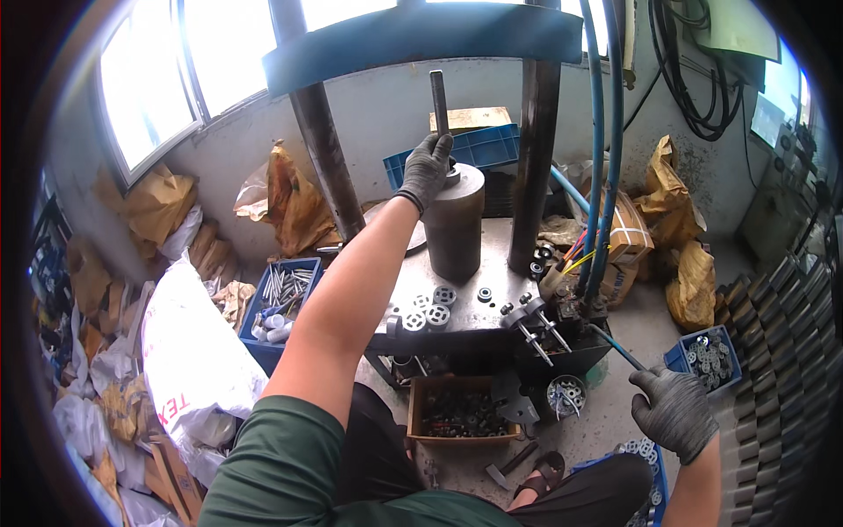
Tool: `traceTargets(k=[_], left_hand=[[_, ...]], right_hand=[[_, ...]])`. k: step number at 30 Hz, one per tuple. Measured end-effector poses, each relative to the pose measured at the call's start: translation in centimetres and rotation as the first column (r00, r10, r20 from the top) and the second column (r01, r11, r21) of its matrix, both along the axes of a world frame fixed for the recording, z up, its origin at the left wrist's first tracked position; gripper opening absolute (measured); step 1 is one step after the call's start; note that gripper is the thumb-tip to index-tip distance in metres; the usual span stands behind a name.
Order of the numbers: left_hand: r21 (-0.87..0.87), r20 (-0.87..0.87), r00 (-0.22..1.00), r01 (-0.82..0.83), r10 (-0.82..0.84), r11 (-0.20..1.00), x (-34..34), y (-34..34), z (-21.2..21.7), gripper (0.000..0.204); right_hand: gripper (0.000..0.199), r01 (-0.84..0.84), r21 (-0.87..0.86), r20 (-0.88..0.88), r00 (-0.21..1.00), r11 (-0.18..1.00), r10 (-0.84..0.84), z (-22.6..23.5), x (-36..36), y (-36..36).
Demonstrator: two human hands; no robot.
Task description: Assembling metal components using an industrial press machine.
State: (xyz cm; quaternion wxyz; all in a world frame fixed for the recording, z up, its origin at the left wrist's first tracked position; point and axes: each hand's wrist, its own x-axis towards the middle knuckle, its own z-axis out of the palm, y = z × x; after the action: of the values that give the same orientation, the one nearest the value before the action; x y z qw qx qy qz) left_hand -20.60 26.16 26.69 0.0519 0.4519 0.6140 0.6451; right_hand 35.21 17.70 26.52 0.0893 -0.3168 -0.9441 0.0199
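My left hand (425, 169), in a dark grey glove, is closed around the lower part of an upright metal rod (438, 98). That rod stands over a thick grey steel cylinder (457, 230) on the press's metal table (397, 283). A ring-shaped collar (451, 178) shows at the cylinder's top, beside my fingers. Down at the right, my gloved right hand (674, 408) grips the end of a thin lever (615, 343) attached near the press. Several round slotted metal discs (436, 307) and a small bearing (485, 294) lie on the table. Two shafts with round heads (531, 332) rest at its front right edge.
A blue crossbeam (421, 46) spans two dark posts (533, 158). Blue hoses (606, 167) hang right. A blue bin of rods (285, 290) stands left, a box of dark parts (461, 379) below, a hammer (512, 465) on the floor. Stacked cylindrical parts (777, 369) line the right.
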Motion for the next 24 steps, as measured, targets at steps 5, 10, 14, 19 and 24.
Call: traceTargets(k=[5,10,14,19,24], left_hand=[[0.152,0.168,0.975,0.122,-0.148,0.981,-0.3,-0.8,-0.6,0.042],[0.114,0.219,0.955,0.178,-0.200,0.977,0.7,-1.0,0.1,0.030],[0.135,0.200,0.960,0.170,-0.195,0.976,0.4,-1.0,0.2,0.028],[0.088,0.174,0.974,0.134,-0.147,0.987,0.0,-0.8,0.5,0.027],[0.101,0.210,0.961,0.161,-0.179,0.982,0.1,-0.9,0.3,0.030]], right_hand=[[0.022,0.034,-0.056,-0.037,0.999,0.998,-0.036,-1.6,0.5,-0.9],[0.015,0.083,-0.122,0.043,0.996,0.989,-0.078,-5.5,3.1,-3.5],[0.011,0.115,-0.092,0.046,0.993,0.989,-0.111,-7.5,3.3,-4.9],[0.011,0.147,-0.065,0.017,0.989,0.987,-0.146,-7.2,2.7,-5.2],[0.015,0.126,-0.037,0.048,0.991,0.991,-0.124,-6.9,2.6,-5.0]])
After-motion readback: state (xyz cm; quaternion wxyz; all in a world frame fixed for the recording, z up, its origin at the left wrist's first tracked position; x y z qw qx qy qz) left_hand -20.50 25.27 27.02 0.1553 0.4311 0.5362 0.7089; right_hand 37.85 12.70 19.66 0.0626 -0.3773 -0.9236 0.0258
